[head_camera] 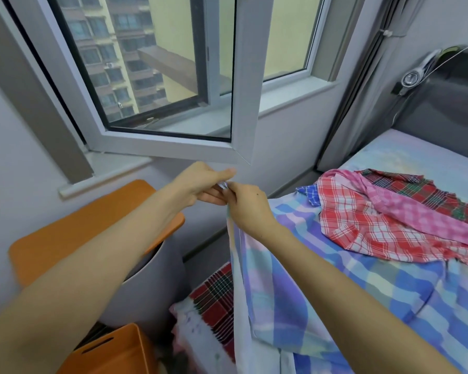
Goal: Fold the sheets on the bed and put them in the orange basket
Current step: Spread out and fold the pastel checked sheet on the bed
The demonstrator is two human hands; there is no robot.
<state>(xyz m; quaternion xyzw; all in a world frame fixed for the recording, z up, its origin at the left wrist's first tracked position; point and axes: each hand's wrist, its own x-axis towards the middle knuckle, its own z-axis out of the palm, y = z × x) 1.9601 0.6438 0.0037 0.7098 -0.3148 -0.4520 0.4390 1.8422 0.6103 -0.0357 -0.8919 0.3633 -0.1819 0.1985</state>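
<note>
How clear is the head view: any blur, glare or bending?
Head view: soft daylight, no glare; left hand, right hand and the pastel plaid sheet they pinch are fairly sharp; lamp at top right smeared; window frame bowed by the wide lens.

No text, label, brand, number or sign is readable anywhere in this view

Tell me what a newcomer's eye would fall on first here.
The left hand and right hand meet mid-frame, pinching a corner of the blue checked sheet hanging below them. At right, red plaid sheets lie heaped on the bed; the orange basket sits bottom left.
</note>
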